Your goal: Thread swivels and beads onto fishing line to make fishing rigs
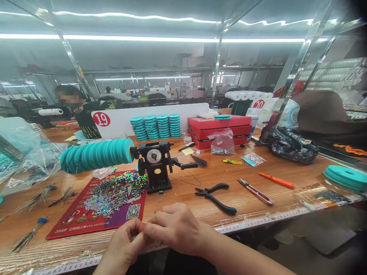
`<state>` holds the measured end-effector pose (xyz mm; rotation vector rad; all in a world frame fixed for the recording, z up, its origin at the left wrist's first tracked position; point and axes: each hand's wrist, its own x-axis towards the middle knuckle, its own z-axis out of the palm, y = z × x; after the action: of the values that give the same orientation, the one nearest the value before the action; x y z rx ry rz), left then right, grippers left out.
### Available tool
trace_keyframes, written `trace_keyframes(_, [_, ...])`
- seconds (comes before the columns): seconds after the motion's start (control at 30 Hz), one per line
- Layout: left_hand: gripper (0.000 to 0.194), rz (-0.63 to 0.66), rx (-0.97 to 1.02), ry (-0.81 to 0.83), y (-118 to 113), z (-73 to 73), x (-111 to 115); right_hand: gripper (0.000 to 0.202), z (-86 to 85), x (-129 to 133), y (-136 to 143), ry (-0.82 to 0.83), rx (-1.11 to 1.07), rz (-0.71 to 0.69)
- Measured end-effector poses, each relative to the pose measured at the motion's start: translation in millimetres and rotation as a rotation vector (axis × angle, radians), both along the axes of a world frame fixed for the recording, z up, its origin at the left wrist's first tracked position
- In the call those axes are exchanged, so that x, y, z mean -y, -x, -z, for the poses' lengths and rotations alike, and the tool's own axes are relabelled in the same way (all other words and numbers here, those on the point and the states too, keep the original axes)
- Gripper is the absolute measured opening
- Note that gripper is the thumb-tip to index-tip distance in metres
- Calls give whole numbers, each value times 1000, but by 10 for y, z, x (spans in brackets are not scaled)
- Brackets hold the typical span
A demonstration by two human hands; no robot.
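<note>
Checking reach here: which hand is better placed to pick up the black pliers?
Probably the right hand. The pliers lie just beyond it and to its right, while the left hand sits farther left, by the red mat.

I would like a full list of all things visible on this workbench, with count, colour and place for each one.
Winding machine: one, black, centre of bench.
Spools on the machine's shaft: one row, teal, left of machine.
Stacked spools: four stacks, teal, behind machine.
Mat: one, red, front left, with metal parts and coloured beads on it.
Box: one, red, back centre.
Pliers: one, black, right of machine.
Snips: one, pink-handled, right of pliers.
Orange tool: one, further right.
Number signs: two, red on white, 19 and 20.
Left hand: front edge, fingers pinched.
Right hand: touching left hand.
</note>
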<state>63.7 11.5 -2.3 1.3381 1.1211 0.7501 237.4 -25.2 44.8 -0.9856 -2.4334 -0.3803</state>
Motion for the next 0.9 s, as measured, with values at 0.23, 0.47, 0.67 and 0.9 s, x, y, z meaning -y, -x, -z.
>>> trace_keyframes(0.23, [27,37,13,14,-26,82,-61,10,94,-126,18,54,-38,39])
trace_keyframes(0.47, [18,39,-40,-9,-54,31,-42,6,108,-187,12,169,-84,60])
trace_keyframes(0.67, [13,26,-112,-84,-85,-47,-16,9,116,-224,42,281,-116,107])
trace_keyframes(0.9, [9,16,-359,-573,-99,-140,105,17,-17,-238,59,501,-56,218])
